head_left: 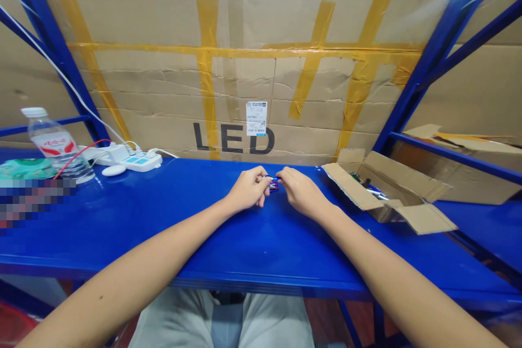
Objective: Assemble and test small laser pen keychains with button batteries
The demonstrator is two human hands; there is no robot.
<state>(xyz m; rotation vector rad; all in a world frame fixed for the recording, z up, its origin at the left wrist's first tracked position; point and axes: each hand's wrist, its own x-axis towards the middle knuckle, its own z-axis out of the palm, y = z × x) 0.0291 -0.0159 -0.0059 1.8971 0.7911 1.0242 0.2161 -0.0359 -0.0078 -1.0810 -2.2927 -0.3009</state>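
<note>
Over the middle of the blue table (228,244), both of my hands meet around some small, shiny coloured pieces. My left hand (248,187) is closed on a few slim metallic pieces (273,187) in blue, red and purple, whose ends stick out past the fingers. From the other side, my right hand (299,187) pinches the end of a slim blue piece (274,178) between thumb and fingers. The exact kind of these pieces is too small to make out. To the right, an open cardboard box (338,185) holds more shiny pieces (374,191) in blue, silver and green.
A water bottle (57,147) and a white power strip (141,160) with plugged-in cables stand at the left, with a white oval object (113,171) nearby. Behind the table rises a large taped carton (163,92) marked LED. Blue rack posts (432,73) flank it.
</note>
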